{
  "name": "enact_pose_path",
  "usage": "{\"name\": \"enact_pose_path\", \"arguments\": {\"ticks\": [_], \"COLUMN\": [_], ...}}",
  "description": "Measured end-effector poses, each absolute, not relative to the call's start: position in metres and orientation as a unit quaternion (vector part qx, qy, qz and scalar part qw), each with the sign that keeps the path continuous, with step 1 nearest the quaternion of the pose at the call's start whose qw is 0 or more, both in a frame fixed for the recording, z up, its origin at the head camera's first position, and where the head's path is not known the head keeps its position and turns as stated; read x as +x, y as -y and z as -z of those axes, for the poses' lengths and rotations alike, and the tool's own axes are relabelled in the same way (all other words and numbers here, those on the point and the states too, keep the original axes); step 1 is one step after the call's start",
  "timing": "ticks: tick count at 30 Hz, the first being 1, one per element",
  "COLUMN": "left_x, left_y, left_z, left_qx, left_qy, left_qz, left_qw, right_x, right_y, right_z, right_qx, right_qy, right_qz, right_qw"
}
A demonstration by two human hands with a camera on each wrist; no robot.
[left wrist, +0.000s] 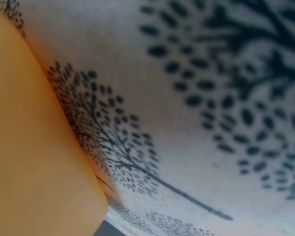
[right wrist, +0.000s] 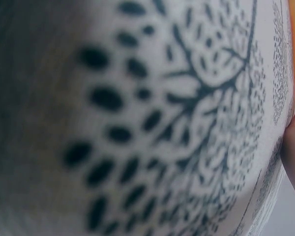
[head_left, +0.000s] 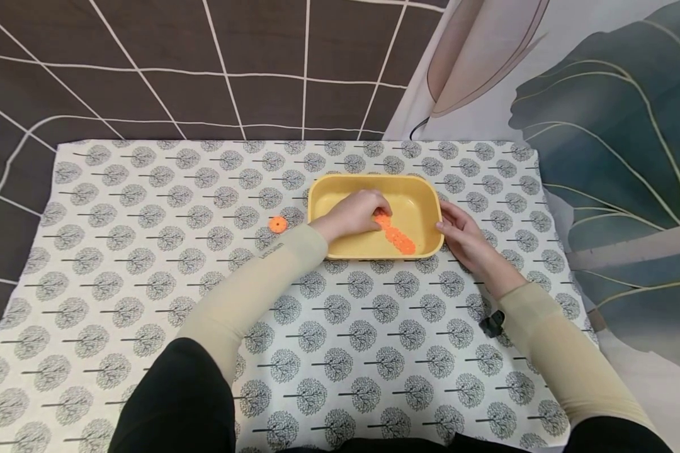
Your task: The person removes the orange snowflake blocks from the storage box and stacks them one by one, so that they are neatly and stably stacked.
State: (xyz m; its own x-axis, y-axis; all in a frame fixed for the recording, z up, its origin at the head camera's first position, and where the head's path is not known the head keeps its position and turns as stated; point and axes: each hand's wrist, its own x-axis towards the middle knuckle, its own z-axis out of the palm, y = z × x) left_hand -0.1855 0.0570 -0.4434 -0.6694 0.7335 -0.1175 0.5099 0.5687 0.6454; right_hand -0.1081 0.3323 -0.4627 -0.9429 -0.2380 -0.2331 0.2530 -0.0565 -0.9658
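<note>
A yellow tray [head_left: 416, 204] sits a little right of centre in the frame, on a tree-print cloth [head_left: 340, 333]. Inside it, a row of small orange pieces [head_left: 401, 241] slants from the middle of the tray toward its lower right. A single round orange disc [head_left: 277, 224] lies by itself on the cloth, just left of the tray. The left hand [head_left: 354, 215] reaches in over the tray's left end, its fingers bent down at the upper end of that row; whether they pinch a piece or only touch it cannot be told, since the hand hides the contact and the left wrist view shows no fingers. The right hand [head_left: 469, 238] rests against the tray's right end, its fingers relaxed along the wall and rim, grasping no orange piece that shows; it seems to steady the tray. The step in hand looks like the handling of pieces within the tray, though one moment cannot show whether they are being taken out or put in. If out, the next move calls for a fine pinch on one piece and a lift over the left rim toward the lone disc; if in, for the fingers to let go cleanly without disturbing the row.
</note>
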Motion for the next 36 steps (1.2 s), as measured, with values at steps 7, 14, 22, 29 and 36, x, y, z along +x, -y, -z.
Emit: {"name": "enact_pose_path", "arguments": {"ticks": [7,14,22,29,36], "left_x": [-0.188,-0.189,-0.191,-0.194,-0.198], "left_y": [-0.055,-0.053,-0.047,-0.037,-0.019], "left_z": [0.444,0.444,0.438,0.428,0.408], "left_qx": [0.358,0.353,0.337,0.329,0.299], "left_qy": [-0.858,-0.851,-0.846,-0.832,-0.827], "left_qz": [-0.315,-0.341,-0.365,-0.392,-0.421], "left_qw": [0.193,0.188,0.193,0.216,0.220], "right_x": [-0.108,-0.108,-0.108,-0.107,-0.106], "right_y": [-0.332,-0.331,-0.332,-0.332,-0.332], "right_z": [0.462,0.462,0.462,0.463,0.462], "right_qx": [0.009,0.009,0.008,0.004,0.001], "right_qy": [-0.666,-0.664,-0.661,-0.658,-0.662], "right_qz": [0.726,0.729,0.732,0.734,0.731], "right_qw": [0.171,0.168,0.168,0.168,0.164]}}
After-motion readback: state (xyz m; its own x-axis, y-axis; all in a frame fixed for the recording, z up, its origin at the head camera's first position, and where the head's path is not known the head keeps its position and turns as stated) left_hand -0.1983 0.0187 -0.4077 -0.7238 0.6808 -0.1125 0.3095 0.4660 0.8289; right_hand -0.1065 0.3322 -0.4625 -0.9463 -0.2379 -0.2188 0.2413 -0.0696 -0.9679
